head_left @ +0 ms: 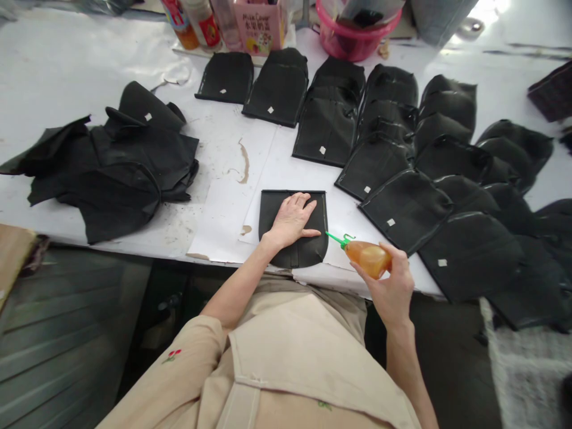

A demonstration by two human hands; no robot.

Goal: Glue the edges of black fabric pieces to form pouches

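Black panel (308, 250) lies on the table (181, 220), your left hand (291, 220) spread flat on it, your right hand (395, 289) wrapped around an amber bottle (369, 257), its green nozzle (336, 238) at the panel's right edge. Press the palm evenly; squeeze lightly, tracing the edge smoothly.

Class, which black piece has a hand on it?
The black piece beside the green nozzle; the left hand lies on it, with none on the other black pieces.
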